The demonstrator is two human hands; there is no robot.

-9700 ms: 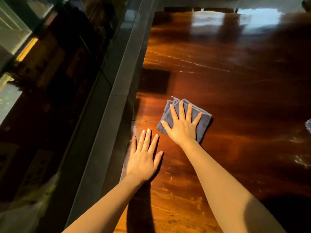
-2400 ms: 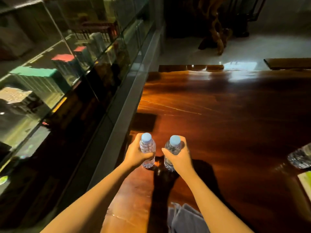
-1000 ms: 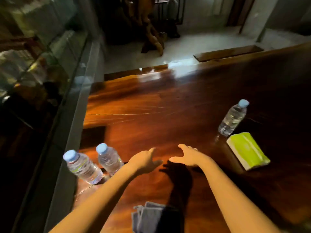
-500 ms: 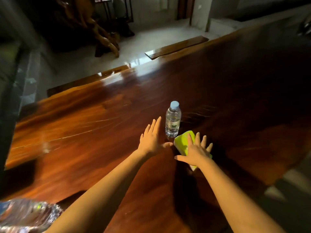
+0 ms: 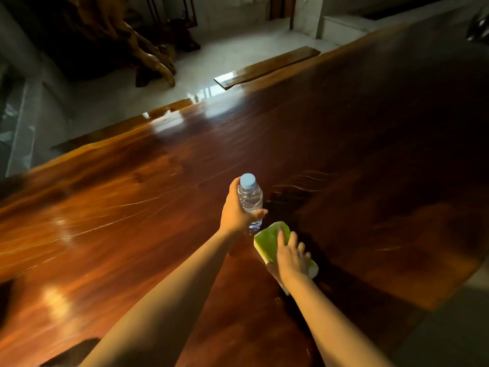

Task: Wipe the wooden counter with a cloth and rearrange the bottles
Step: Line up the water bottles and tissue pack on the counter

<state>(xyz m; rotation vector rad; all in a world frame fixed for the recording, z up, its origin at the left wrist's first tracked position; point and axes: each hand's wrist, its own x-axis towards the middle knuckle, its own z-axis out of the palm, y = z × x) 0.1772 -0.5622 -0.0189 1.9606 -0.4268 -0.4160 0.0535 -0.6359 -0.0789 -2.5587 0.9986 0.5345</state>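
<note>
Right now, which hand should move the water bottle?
Left. The left hand is already wrapped around the water bottle, which stands upright on the wooden counter. The right hand is lying on the green packet beside it, so it is not free.

A green packet [image 5: 267,241] lies flat; a wooden plank [image 5: 267,67] and gnarled root sculpture [image 5: 143,53] on the pale floor [image 5: 211,56]

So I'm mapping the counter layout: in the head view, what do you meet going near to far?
Right hand on the green packet → left hand gripping the water bottle → counter's far edge → wooden plank on the floor.
</note>
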